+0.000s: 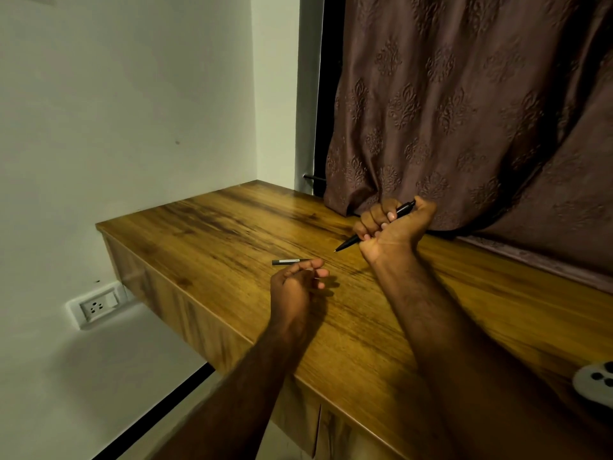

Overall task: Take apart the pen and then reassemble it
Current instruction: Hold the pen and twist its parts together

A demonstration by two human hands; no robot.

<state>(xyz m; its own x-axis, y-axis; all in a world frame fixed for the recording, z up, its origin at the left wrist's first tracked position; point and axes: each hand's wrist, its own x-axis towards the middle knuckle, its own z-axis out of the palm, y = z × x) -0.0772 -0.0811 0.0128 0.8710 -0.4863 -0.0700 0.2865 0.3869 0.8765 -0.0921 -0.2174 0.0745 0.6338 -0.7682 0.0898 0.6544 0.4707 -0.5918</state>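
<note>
A: Starting nearest us, at the near right corner of the desk [232, 240], we can just catch a pale grey object with dark round buttons [595, 381], cut off by the picture's edge.

B: And both bare forearms reach across the near edge toward the middle of the top.

A: Our left hand [293, 285] sits low over the desk's middle, fingers curled loosely inward with the tips close together. Whether they pinch anything, we cannot tell; it is too small and shadowed.

B: Just beyond those fingertips a short grey pen piece [288, 261] lies flat on the wood, running left to right, its right end right by the fingers.

A: Farther back, toward the far edge, our right hand [393, 224] is raised, palm facing us, fingers wrapped tight around the black pen [403, 210].

B: The pen is tilted, its tip [336, 250] poking out below the fist, pointing down and left at the desk, the other end sticking up to the right past the thumb.

A: Behind the fist, a brown patterned curtain [464, 111] hangs down to the desk's far edge.

B: And to the left, below the desk, a white wall socket [98, 305].
</note>
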